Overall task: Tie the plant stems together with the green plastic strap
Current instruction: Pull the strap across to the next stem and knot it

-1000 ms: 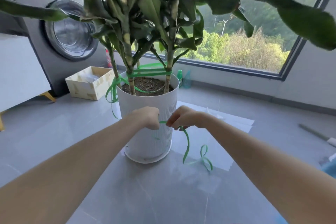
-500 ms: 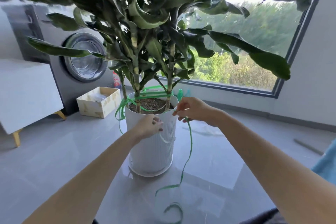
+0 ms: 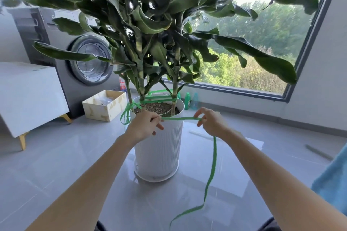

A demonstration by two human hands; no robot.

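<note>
Green plastic strap [image 3: 180, 118] runs taut and level between the person's two hands, just in front of the rim of the white ribbed pot [image 3: 159, 152]. The left hand [image 3: 145, 126] pinches one end between thumb and fingers, its grip closed on the strap close to the pot wall. The right hand [image 3: 212, 123] has its grip closed on the strap too, with thumb and forefinger pinching and the other fingers loosely curled; from under this hand the spare length drops and trails in a loose curve to the grey tiled floor [image 3: 56, 165].

Holding the piece stretched this way seems meant to straighten it and measure out a working length before it goes round the plant. The plant stems [image 3: 140, 73] rise from the soil in the pot, and several turns of strap [image 3: 159, 98] already wrap them just above the soil, with loops hanging over the pot's left rim [image 3: 125, 116]. By that, the binding looks well begun, and this length is probably for a further wrap or the closing knot.

The hands are level with the rim, below the low leaves, which leaves a clear way to the bare lower stems. The long tail on the floor could snag or be stepped on when pulled.
</note>
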